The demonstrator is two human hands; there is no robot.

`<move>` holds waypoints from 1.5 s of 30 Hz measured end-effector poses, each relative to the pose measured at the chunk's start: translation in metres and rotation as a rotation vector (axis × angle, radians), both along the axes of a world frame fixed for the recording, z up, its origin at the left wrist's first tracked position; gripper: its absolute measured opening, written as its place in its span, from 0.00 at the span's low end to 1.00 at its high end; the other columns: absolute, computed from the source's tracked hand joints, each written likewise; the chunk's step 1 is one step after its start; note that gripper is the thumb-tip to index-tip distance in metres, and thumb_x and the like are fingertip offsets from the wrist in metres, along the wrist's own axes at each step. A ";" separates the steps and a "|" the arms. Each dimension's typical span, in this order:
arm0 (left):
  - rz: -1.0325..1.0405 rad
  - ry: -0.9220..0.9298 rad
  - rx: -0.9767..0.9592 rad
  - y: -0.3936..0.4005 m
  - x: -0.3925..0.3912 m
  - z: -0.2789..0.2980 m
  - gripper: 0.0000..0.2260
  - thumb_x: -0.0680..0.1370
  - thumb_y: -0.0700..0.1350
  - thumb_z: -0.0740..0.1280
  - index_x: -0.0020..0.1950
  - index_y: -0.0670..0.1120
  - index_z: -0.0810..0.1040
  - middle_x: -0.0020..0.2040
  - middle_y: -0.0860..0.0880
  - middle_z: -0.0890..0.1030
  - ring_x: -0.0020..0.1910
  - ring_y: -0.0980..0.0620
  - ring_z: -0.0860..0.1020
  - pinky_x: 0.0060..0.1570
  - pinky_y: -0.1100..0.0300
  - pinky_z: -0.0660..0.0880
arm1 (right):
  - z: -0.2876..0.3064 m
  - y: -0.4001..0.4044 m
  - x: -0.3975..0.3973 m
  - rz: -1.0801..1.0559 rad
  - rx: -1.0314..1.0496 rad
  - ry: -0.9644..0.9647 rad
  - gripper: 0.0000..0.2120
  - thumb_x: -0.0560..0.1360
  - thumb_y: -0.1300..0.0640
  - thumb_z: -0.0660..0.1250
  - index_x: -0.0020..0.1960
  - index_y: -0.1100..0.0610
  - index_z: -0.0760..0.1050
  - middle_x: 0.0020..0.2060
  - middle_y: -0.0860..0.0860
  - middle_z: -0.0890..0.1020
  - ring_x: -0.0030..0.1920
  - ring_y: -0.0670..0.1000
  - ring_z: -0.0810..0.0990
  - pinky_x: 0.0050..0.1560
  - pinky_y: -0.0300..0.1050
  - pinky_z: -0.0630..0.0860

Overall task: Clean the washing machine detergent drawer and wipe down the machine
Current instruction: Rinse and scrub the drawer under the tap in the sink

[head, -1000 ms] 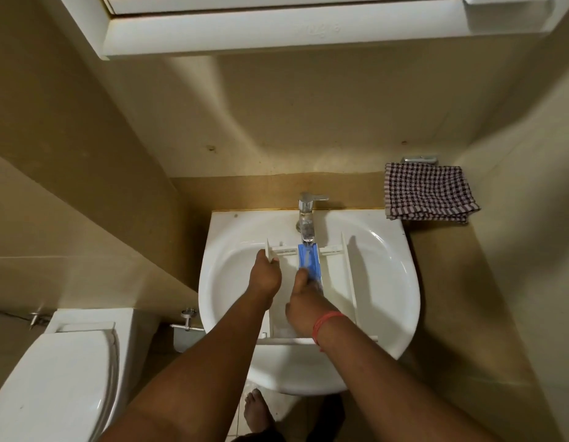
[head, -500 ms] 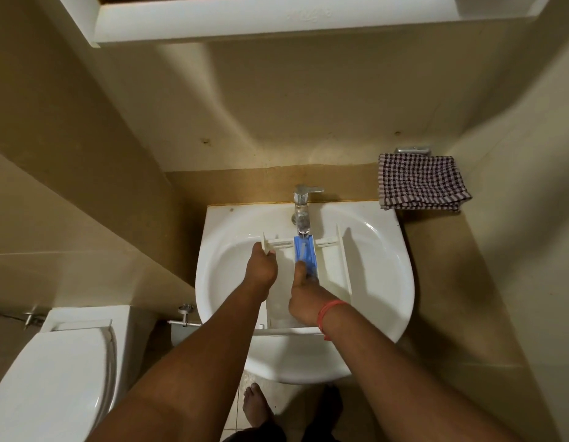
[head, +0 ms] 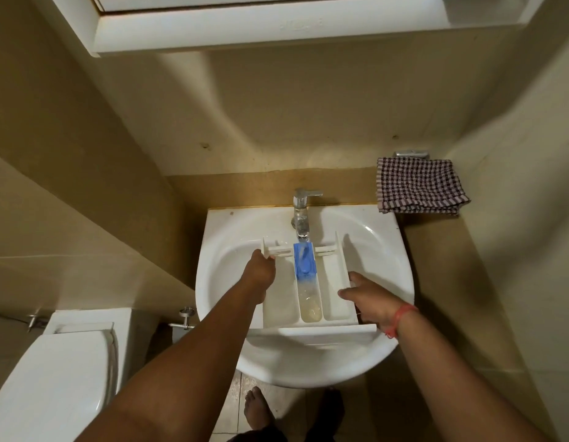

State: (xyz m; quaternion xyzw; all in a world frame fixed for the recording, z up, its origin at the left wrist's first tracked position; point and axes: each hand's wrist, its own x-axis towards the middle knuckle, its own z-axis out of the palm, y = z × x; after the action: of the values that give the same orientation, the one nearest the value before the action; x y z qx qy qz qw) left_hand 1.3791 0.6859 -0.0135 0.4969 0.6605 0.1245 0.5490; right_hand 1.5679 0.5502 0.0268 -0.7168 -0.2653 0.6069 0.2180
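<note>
Sink (head: 382, 282) fills our view, a white basin with the toilet (head: 53, 378) to its left. Across it lies the detergent drawer (head: 335, 282), its front panel toward us, under the tap (head: 300, 215). Our left hand (head: 259, 272) grips the drawer's left wall, fingers curled over it. Our right hand (head: 369, 301) holds the right wall, thumb inside. Water lands on the blue insert (head: 303, 261). A checked cloth (head: 418, 186) hangs at the upper right.
</note>
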 end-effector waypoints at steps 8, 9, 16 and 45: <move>-0.149 0.050 -0.119 -0.007 0.005 0.002 0.11 0.84 0.44 0.58 0.49 0.42 0.77 0.41 0.46 0.78 0.39 0.51 0.75 0.40 0.58 0.73 | 0.014 -0.017 0.005 0.093 -0.042 -0.026 0.16 0.76 0.58 0.62 0.63 0.52 0.68 0.53 0.55 0.82 0.49 0.55 0.84 0.47 0.53 0.83; -0.193 0.090 -0.121 -0.007 0.006 0.001 0.10 0.83 0.42 0.58 0.47 0.42 0.77 0.41 0.45 0.78 0.38 0.52 0.74 0.39 0.59 0.73 | 0.018 -0.019 0.004 0.090 -0.045 -0.021 0.16 0.77 0.59 0.62 0.64 0.54 0.68 0.52 0.55 0.82 0.47 0.54 0.84 0.43 0.49 0.83; -0.575 0.305 0.052 0.005 0.028 0.004 0.14 0.82 0.42 0.58 0.66 0.40 0.73 0.63 0.40 0.77 0.61 0.42 0.76 0.61 0.53 0.71 | 0.034 -0.037 -0.018 -0.202 -0.037 0.235 0.14 0.77 0.68 0.61 0.60 0.57 0.70 0.48 0.58 0.81 0.38 0.54 0.81 0.29 0.44 0.77; -0.941 0.409 0.086 0.032 0.055 0.032 0.16 0.85 0.43 0.54 0.68 0.40 0.75 0.70 0.43 0.74 0.68 0.45 0.72 0.66 0.55 0.66 | 0.021 -0.032 -0.074 -0.638 0.016 0.568 0.11 0.79 0.63 0.60 0.58 0.67 0.76 0.40 0.63 0.85 0.41 0.62 0.85 0.42 0.56 0.82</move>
State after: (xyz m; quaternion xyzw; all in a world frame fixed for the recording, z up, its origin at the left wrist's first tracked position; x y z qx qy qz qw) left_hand 1.4344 0.7180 0.0182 0.7767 0.4536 -0.2086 0.3841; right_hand 1.4939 0.5185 0.0480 -0.5655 0.0357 0.6804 0.4647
